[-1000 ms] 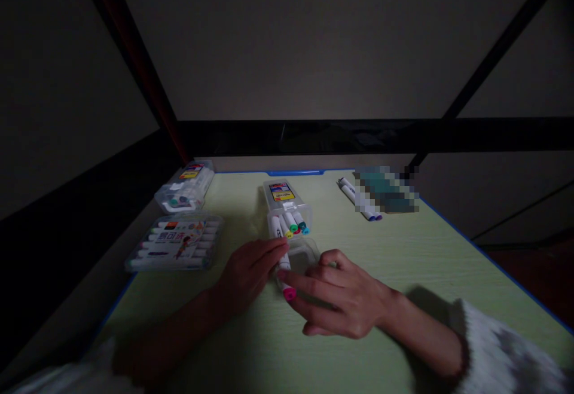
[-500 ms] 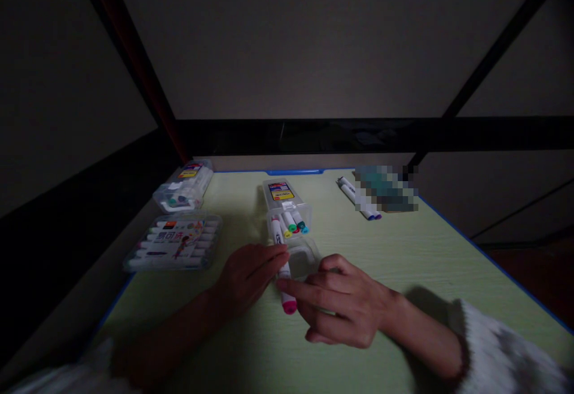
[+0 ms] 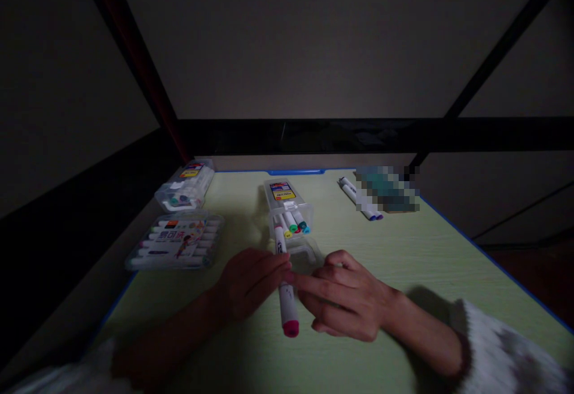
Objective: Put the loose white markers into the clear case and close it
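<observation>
A white marker with a pink-red end (image 3: pixel 289 313) lies between my two hands, that end toward me and its far end at the mouth of the clear plastic case (image 3: pixel 280 197). My left hand (image 3: pixel 251 280) grips it from the left, fingers pressed together, thumb hidden. From the right, the index fingertip of my right hand (image 3: pixel 343 298) presses on the marker's middle; the other fingers are curled. Several markers (image 3: pixel 293 225) with yellow, green, red and blue ends show in the case's open end. Its handled flap (image 3: pixel 309 253) hangs down, partly behind my right hand.
On the left are a flat clear case (image 3: pixel 174 241) of markers and, behind it, another clear case (image 3: pixel 188 185). At the right rear, markers (image 3: pixel 359 198) lie beside a blurred-out flat item (image 3: pixel 388 188). The green table (image 3: pixel 430 250) has a blue edge.
The pink-ended marker has slid toward me, farther out from the case mouth, so more of it shows below my fingers. Both hands stay almost in place.
</observation>
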`<state>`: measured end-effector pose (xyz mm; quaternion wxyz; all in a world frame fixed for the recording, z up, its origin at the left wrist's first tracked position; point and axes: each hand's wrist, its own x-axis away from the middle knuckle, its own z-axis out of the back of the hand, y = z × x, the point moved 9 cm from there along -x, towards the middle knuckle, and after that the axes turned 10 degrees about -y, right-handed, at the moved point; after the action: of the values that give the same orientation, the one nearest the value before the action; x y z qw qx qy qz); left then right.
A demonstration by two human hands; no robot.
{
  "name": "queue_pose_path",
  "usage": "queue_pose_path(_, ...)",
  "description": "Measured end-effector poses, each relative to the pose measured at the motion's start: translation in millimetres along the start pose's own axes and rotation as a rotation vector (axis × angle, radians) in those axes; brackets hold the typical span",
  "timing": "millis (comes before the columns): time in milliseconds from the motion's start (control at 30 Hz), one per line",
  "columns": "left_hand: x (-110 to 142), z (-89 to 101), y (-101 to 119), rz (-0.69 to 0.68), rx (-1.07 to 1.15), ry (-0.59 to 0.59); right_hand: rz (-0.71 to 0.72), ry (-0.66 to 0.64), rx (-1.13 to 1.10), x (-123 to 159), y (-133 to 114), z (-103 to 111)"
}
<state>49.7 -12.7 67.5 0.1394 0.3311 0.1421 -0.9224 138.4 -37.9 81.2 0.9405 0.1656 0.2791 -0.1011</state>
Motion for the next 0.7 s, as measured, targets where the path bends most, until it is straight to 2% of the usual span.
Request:
queue_pose_path(200,5,1.0,2,-0.010,-0.028,0.007,-0.020,0.028,-0.003,2,3,2)
queue_pose_path(300,6,1.1,6,-0.040,0.004,0.009,-0.034,0.006,-0.009,3,4,-2)
queue_pose_path(467,5,2.3,4,0.005,0.025,-0.004,-0.054,-0.030,-0.010,4,6,-5)
queue_pose_path(600,6,2.3,5,-0.018,0.034,-0.006,-0.079,-0.038,-0.019,4,9,-6)
queue_pose_path(700,7,6.2,3,-0.009,0.034,0.046,-0.100,-0.039,-0.007,4,11,-8)
